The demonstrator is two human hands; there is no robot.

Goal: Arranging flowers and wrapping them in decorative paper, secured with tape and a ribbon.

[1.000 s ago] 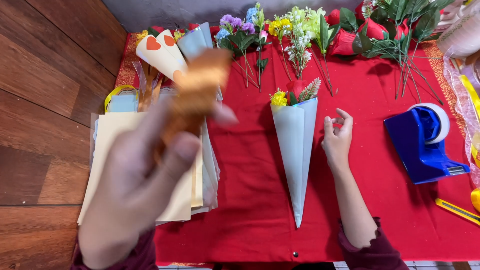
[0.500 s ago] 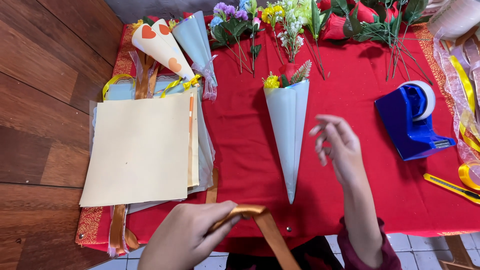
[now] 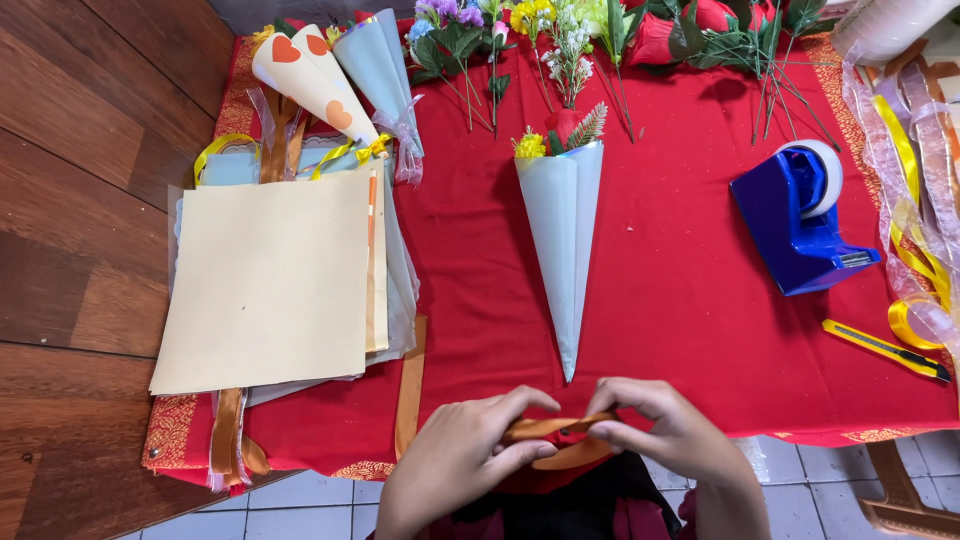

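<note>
At the table's near edge, left hand [image 3: 455, 455] and right hand [image 3: 670, 430] pinch an orange ribbon [image 3: 545, 428].

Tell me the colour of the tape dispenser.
The tape dispenser is blue, seen in the head view.

Red cloth [image 3: 680, 300] under paper cones [image 3: 562, 250]

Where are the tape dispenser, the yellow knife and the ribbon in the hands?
tape dispenser [image 3: 800, 225], head view, on its blue body.
yellow knife [image 3: 880, 347], head view, mid-handle.
ribbon [image 3: 545, 428], head view, on the orange strip between the left hand [image 3: 455, 460] and right hand [image 3: 670, 432].
</note>
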